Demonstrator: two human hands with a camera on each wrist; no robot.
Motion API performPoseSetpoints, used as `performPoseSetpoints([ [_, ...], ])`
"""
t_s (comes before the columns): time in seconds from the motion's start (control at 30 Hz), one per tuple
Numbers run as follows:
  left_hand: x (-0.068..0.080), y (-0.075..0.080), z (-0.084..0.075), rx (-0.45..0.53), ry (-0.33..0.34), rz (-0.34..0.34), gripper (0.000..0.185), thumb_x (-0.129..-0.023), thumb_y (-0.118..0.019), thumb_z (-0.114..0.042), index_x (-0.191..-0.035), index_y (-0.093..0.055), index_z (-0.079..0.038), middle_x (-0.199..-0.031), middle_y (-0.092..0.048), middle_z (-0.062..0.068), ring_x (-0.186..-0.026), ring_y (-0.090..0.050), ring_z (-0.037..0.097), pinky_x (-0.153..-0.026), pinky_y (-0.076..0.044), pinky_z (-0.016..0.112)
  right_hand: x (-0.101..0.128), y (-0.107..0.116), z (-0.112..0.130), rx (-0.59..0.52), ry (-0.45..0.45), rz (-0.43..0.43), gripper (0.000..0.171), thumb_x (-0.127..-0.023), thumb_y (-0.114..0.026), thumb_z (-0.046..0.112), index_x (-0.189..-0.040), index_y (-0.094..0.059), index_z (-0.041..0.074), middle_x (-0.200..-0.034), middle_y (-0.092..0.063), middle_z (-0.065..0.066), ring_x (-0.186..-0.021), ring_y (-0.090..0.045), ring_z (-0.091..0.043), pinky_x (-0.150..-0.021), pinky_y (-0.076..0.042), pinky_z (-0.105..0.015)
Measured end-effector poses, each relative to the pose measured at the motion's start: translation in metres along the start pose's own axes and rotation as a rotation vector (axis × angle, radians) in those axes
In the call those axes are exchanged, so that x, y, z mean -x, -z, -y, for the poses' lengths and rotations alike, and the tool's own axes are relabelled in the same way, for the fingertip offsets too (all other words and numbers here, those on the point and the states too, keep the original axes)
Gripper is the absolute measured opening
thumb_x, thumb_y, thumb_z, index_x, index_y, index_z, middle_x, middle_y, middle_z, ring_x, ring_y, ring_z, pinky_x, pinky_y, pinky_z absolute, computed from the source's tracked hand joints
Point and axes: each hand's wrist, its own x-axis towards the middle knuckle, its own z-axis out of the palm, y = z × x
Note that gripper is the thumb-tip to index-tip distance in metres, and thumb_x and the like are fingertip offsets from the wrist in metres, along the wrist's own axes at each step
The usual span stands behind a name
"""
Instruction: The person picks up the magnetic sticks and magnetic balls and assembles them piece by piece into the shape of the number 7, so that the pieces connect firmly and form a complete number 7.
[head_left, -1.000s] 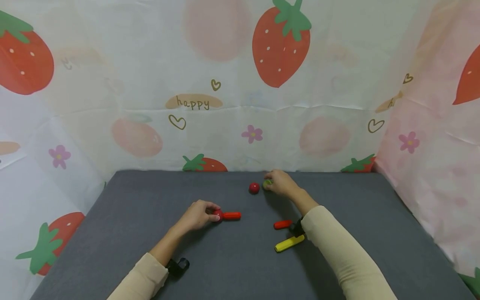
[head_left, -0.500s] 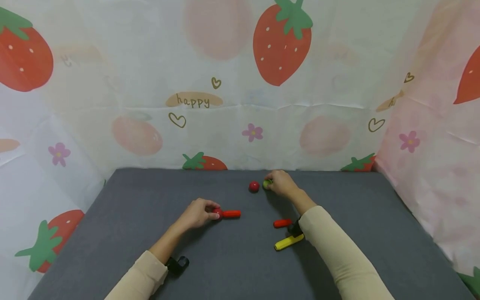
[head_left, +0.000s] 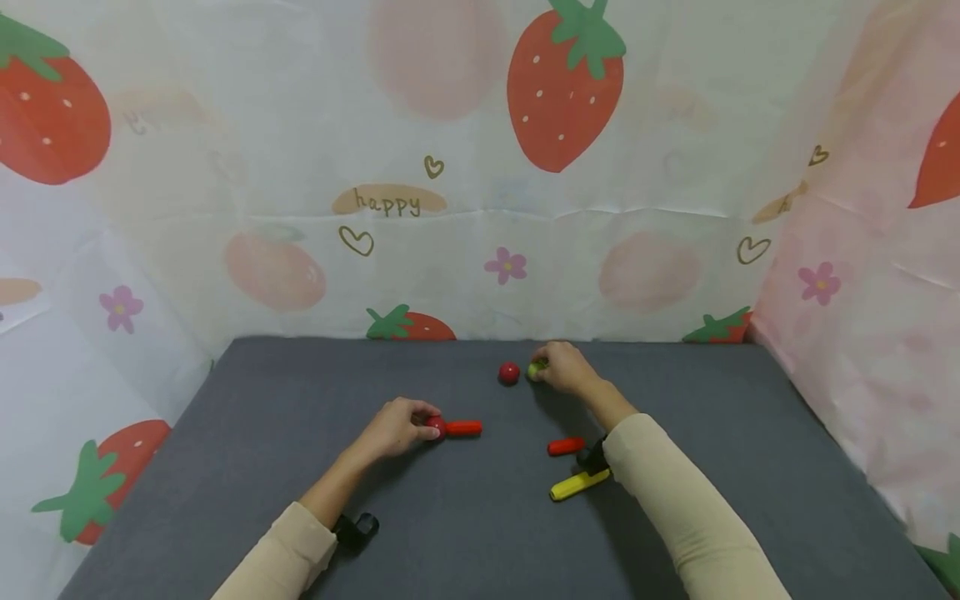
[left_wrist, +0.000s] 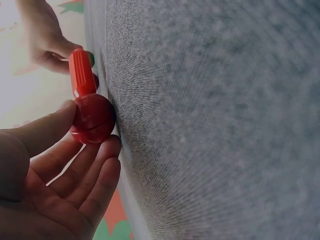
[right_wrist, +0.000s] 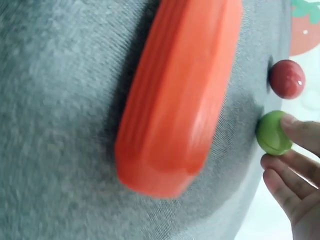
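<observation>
My left hand [head_left: 396,427] pinches a glossy red ball [left_wrist: 94,117] between thumb and fingertips, low over the grey tabletop. A ribbed red handle [left_wrist: 81,72] meets that ball end-on and points right in the head view, the two together shaped like a maraca. Near the back edge of the table, my right hand [head_left: 562,367] holds a green ball [right_wrist: 272,132] with thumb and fingers. Just left of the green ball sits another red ball [head_left: 509,373], untouched.
A loose red handle [head_left: 564,447] and a yellow handle [head_left: 577,485] lie under the right forearm, near its black wrist mount [head_left: 594,457]. A strawberry-print cloth [head_left: 555,250] hangs behind the grey table [head_left: 480,533] and along its sides.
</observation>
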Motion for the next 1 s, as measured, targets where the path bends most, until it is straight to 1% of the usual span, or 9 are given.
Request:
performPoseSetpoints([
  [0.1,-0.002,-0.002,-0.002,-0.005,-0.011,0.006,0.03,-0.086,-0.075,-0.015,-0.114,-0.071,-0.005,-0.106,-0.073,0.008,-0.094,-0.065,0.019,-0.091,-0.051,0.042,0.005,0.005,-0.001,-0.056,-0.006,0.024,0.031,-0.088,-0.071,0.012,-0.117,-0.069,0.0,-0.114,-0.068,-0.017,-0.104,-0.063,-0.03,-0.088,-0.052,-0.043],
  [0.23,-0.002,-0.002,-0.003,-0.007,-0.018,0.007,0.03,-0.086,-0.075,-0.015,-0.114,-0.071,-0.005,-0.106,-0.073,0.009,-0.094,-0.066,0.02,-0.092,-0.051,0.042,0.014,0.01,-0.001,-0.128,0.024,0.022,0.032,-0.088,-0.071,0.012,-0.116,-0.069,0.0,-0.11,-0.069,-0.016,-0.1,-0.064,-0.028,-0.085,-0.053,-0.041],
  [0.33,-0.002,-0.002,-0.003,-0.011,-0.01,0.001,0.029,-0.085,-0.075,-0.014,-0.113,-0.071,-0.005,-0.106,-0.073,0.009,-0.095,-0.066,0.02,-0.092,-0.05,0.042,0.021,0.009,0.001,-0.17,0.056,0.018,0.03,-0.088,-0.071,0.012,-0.116,-0.069,0.001,-0.11,-0.068,-0.015,-0.098,-0.065,-0.027,-0.08,-0.055,-0.037],
  [0.5,-0.001,0.001,-0.002,-0.018,0.003,0.004,0.029,-0.086,-0.075,-0.014,-0.114,-0.071,-0.005,-0.107,-0.072,0.008,-0.095,-0.065,0.02,-0.093,-0.05,0.043,0.032,0.003,0.01,-0.242,0.075,0.015,0.028,-0.089,-0.07,0.01,-0.116,-0.069,0.003,-0.112,-0.066,-0.013,-0.095,-0.066,-0.024,-0.072,-0.055,-0.031],
  [0.67,-0.002,0.001,-0.004,-0.015,0.018,0.013,0.03,-0.086,-0.074,-0.014,-0.114,-0.071,-0.006,-0.109,-0.072,0.009,-0.096,-0.063,0.021,-0.095,-0.05,0.044,0.042,0.0,0.019,-0.285,0.099,-0.005,0.027,-0.088,-0.071,0.009,-0.115,-0.07,0.004,-0.11,-0.066,-0.013,-0.096,-0.066,-0.025,-0.074,-0.056,-0.032],
  [0.83,-0.001,0.001,-0.005,-0.015,0.011,0.017,0.03,-0.086,-0.074,-0.015,-0.115,-0.071,-0.005,-0.111,-0.071,0.01,-0.098,-0.063,0.022,-0.095,-0.049,0.044,0.046,-0.006,0.026,-0.341,0.074,-0.032,0.028,-0.086,-0.073,0.009,-0.113,-0.071,0.003,-0.112,-0.068,-0.014,-0.097,-0.066,-0.026,-0.076,-0.056,-0.033],
  [1.0,-0.001,0.001,-0.004,-0.014,0.005,0.01,0.03,-0.086,-0.074,-0.014,-0.114,-0.071,-0.005,-0.11,-0.071,0.01,-0.099,-0.063,0.022,-0.095,-0.049,0.045,0.047,-0.014,0.034,-0.432,0.016,-0.023,0.029,-0.085,-0.075,0.011,-0.113,-0.072,0.005,-0.114,-0.068,-0.012,-0.098,-0.066,-0.024,-0.079,-0.056,-0.033],
])
